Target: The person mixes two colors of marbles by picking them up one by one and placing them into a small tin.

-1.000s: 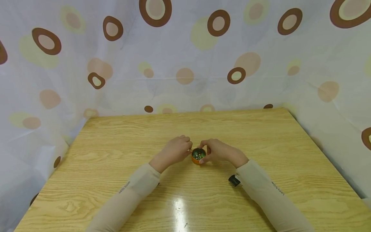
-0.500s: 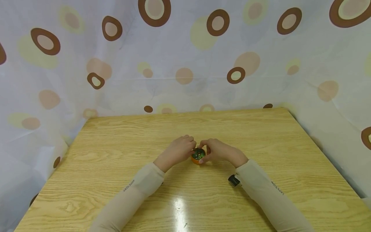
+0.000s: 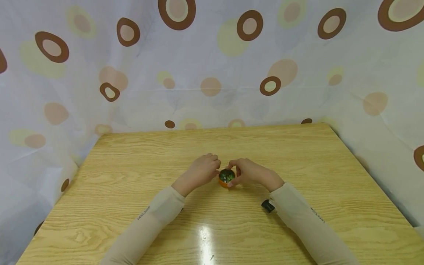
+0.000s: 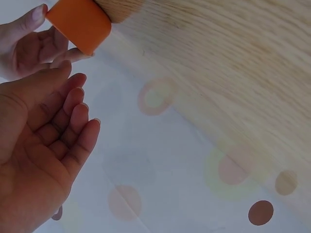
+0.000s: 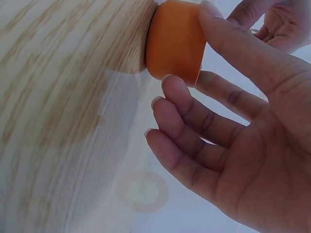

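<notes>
A small round orange cup (image 3: 223,184) with a glossy, speckled green inside stands mid-table, its smooth orange wall (image 5: 176,39) filling the top of the right wrist view. My right hand (image 3: 250,172) steadies it, thumb on the near side of the rim and index finger around the far side; the other fingers curve loosely below (image 5: 182,126). Just left of the cup is my left hand (image 3: 202,170), its thumb tip right by the rim. In the left wrist view, that left hand (image 4: 46,131) has loosely bent fingers, thumb tip beside the index fingertip, with no object showing between them.
The wooden table (image 3: 149,154) stretches out around both arms. A pale curtain (image 3: 198,66) with brown and yellow spots hangs behind it and along both sides. A small black device (image 3: 267,206) sits under the right wrist, by the sleeve.
My left hand moved right to the cup's rim half a second ago, then drew back left. The right hand and the cup stayed put. Glints on the green inside have shifted.
</notes>
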Motion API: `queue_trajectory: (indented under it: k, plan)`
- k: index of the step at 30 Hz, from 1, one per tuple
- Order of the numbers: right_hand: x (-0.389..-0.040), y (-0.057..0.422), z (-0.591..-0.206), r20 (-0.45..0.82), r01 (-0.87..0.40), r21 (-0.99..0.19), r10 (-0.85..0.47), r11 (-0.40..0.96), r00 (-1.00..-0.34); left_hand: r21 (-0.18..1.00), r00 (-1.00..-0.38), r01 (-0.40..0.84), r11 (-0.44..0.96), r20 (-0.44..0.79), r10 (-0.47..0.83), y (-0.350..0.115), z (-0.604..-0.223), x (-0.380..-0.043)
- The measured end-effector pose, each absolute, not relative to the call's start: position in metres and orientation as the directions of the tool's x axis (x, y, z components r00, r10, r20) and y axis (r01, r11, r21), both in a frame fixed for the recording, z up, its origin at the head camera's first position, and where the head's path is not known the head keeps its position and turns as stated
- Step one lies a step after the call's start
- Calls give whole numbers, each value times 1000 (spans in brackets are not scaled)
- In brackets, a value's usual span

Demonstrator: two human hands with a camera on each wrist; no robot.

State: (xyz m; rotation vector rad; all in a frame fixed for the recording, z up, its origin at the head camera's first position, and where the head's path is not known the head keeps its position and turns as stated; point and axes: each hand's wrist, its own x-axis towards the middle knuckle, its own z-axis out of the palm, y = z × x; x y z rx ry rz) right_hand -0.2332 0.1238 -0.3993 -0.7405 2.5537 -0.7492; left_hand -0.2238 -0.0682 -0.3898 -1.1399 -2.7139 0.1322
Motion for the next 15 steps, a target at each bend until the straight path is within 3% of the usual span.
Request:
queue_trajectory:
  k: [15]
  plan:
    - [-231, 134, -401, -205, -457, -521, -625, 721, -753, -142, -709, 676, 723, 143, 691, -77, -387, -225]
